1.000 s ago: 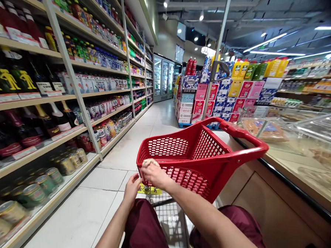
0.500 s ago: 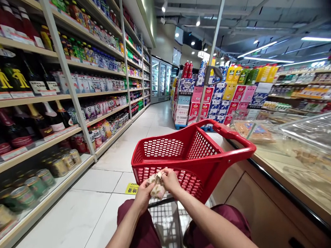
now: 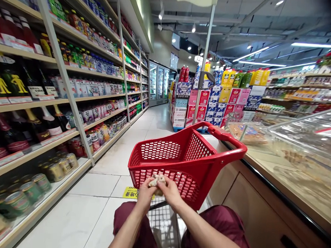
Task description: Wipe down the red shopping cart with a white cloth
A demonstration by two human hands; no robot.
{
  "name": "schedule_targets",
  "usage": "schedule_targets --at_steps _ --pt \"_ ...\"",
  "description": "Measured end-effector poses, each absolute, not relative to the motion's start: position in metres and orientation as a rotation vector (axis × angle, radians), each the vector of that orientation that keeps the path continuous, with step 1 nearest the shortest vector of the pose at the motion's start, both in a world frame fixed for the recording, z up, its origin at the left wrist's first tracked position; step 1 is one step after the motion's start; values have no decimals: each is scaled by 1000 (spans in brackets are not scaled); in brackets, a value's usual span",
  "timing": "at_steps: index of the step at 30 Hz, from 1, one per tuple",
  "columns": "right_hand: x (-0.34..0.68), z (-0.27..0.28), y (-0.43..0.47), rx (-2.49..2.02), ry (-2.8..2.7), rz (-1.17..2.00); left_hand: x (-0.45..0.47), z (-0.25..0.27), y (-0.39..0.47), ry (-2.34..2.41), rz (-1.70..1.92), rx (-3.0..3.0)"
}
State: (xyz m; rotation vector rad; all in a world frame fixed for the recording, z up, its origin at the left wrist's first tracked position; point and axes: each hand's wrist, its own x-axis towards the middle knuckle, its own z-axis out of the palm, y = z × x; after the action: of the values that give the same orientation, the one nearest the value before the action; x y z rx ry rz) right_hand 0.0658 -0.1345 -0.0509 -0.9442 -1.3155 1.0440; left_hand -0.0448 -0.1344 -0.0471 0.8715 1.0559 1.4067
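Between my two hands is a small, crumpled cream cloth (image 3: pixel 157 179) with a faint floral pattern. My left hand (image 3: pixel 144 194) pinches its left side, and my right hand (image 3: pixel 170 192) grips it on the right. Fingers and thumbs cover much of the cloth, so its full shape is hidden. Just beyond the hands stands a red shopping cart (image 3: pixel 207 174) with perforated sides; its visible inner walls are bare. Both forearms reach forward over my knees, low above the tiled floor.
Shelves of bottles and cans (image 3: pixel 55 99) line the left side. A glass-topped counter (image 3: pixel 266 162) with packaged food runs close on the right. Stacked drink cartons (image 3: pixel 202 107) stand ahead beside a pole. A yellow floor sticker (image 3: pixel 130 192) lies near the cart.
My hands have drawn closer together, and the cloth is bunched smaller between the fingers. The view has tilted up slightly and shifted right.
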Motion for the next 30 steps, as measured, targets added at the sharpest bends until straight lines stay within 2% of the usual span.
schedule_targets --at_steps 3,8,10,12,15,19,22,26,30 --pt "56 -54 -138 -962 -1306 947 -38 -43 -137 950 1322 789" --pt "52 -53 -130 -1038 -1244 967 -49 -37 -133 1029 1286 740" --pt "57 -47 -127 -1061 -1322 824 -55 -39 -131 978 1188 730" --pt "63 -43 -129 -1078 -1488 551 -59 -43 -131 966 1167 694" --pt "69 -49 -136 -946 -2015 222 -64 -51 -133 1009 1178 654" --pt "65 -68 -142 -852 -2474 20 -78 -51 -136 986 1073 660" --pt "54 -59 -133 -682 -2554 -103 -101 -42 -132 988 1038 633" --pt "28 -21 -96 -348 -2635 -218 -138 -34 -115 1078 1114 553" --pt "19 -36 -67 -466 -2568 -271 -155 -43 -100 1281 1258 465"
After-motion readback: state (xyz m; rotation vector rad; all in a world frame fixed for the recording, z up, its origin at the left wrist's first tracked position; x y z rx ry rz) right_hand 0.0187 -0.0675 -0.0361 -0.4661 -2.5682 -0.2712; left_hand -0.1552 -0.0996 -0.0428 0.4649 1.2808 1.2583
